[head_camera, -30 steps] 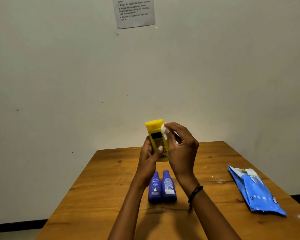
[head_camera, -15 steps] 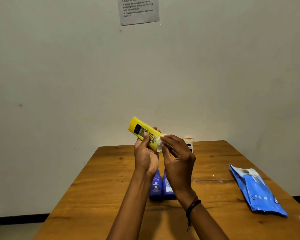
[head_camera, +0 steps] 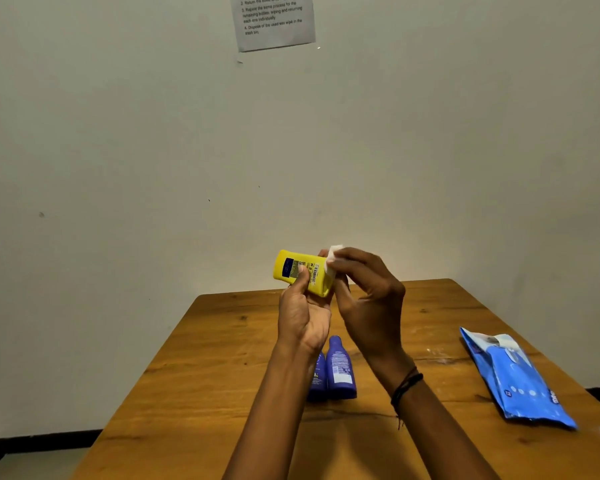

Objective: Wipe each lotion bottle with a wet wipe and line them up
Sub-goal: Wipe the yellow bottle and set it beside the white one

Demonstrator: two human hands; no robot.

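Held up above the wooden surface [head_camera: 222, 358], tilted nearly on its side: yellow lotion bottle [head_camera: 300, 271], label and barcode facing the camera. Left hand [head_camera: 303, 315] wrapped round its lower body from beneath, thumb pressed across the label. Right hand [head_camera: 368, 292] closed on a small folded white wet wipe [head_camera: 332, 259], pinched in the fingertips and pressed against the bottle's right end. Down on the surface, between the forearms: two blue lotion bottles [head_camera: 340, 368] standing upright, touching side by side, the left one partly hidden behind the left wrist. Well off to the right, lying flat: blue pack of wipes [head_camera: 520, 379]. On the wall above, a printed sheet [head_camera: 274, 20]. Likely light, smooth plastic, with some give under a squeeze; apt to turn slick once damp, so best gripped round the middle of the body, away from the patch being wiped, and firmly enough to resist the rubbing without squashing. Probably mid-wipe on this bottle; whether the blue pair has been cleaned cannot be told. Wipe itself soft and limp, needing a pinch to keep it folded.
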